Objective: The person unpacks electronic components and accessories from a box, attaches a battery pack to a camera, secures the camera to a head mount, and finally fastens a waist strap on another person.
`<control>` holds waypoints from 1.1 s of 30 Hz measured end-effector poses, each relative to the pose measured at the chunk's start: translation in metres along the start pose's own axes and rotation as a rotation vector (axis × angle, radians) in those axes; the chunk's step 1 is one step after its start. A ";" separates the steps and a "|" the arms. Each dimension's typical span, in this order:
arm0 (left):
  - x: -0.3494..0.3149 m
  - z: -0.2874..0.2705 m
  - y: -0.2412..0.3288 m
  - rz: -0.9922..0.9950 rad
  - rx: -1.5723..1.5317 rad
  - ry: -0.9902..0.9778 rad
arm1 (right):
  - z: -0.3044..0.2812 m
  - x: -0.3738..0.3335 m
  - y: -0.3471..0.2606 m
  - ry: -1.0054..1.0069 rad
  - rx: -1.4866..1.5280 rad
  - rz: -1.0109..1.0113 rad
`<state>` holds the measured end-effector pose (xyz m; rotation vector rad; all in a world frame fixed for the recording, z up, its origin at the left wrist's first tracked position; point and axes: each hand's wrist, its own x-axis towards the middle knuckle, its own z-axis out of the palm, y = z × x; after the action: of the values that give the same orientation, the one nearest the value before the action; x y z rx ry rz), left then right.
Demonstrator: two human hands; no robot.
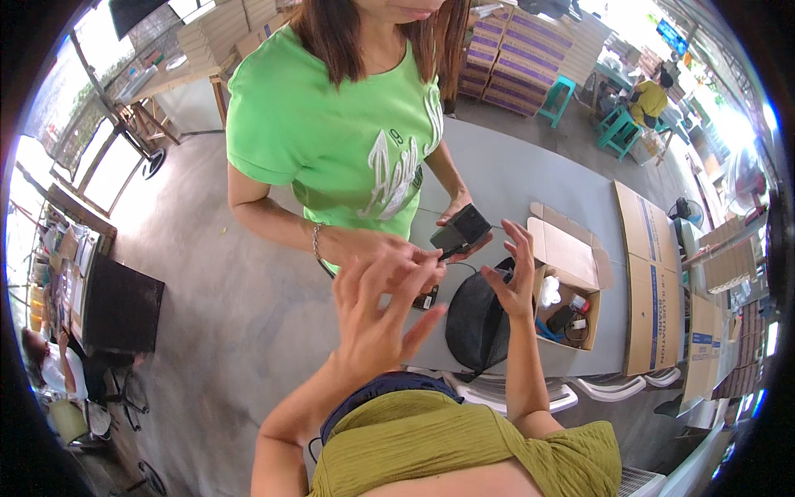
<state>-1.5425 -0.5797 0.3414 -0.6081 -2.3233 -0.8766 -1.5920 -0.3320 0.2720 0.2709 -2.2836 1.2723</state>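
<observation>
My left hand (370, 319) is raised with its fingers spread and nothing visible in it. It overlaps a co-worker's hand (377, 248) in the picture; I cannot tell whether they touch. The co-worker, in a green shirt (356, 149), holds a black boxy device (460, 229) in the other hand. A small dark piece (452, 251) shows by the co-worker's fingertips, below the device. My right hand (517, 273) hovers over the grey table, fingers apart, right of the device and not touching it. A black rounded pouch-like item (479, 319) lies between my hands.
An open cardboard box (571, 335) with cables and small items stands on the grey table (538, 161), right of my hand. Flattened cartons (650, 282) lie at its right end. White plastic chairs (609, 388) line the near edge. Another person (650, 101) sits far right.
</observation>
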 end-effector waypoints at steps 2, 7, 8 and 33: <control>0.028 0.012 0.003 0.025 0.162 -0.082 | 0.007 0.001 -0.016 0.033 -0.047 -0.062; 0.034 0.032 -0.001 0.076 0.227 -0.208 | 0.043 -0.007 -0.011 0.118 -0.151 0.043; 0.033 0.033 -0.003 0.073 0.211 -0.209 | 0.050 -0.008 -0.009 0.137 -0.149 0.079; -0.086 0.092 -0.072 0.255 0.231 -0.612 | -0.017 -0.119 -0.024 0.812 0.812 0.199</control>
<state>-1.5537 -0.5820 0.1967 -1.1637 -2.7342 -0.3162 -1.4755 -0.3394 0.2358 -0.1927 -1.0729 1.9150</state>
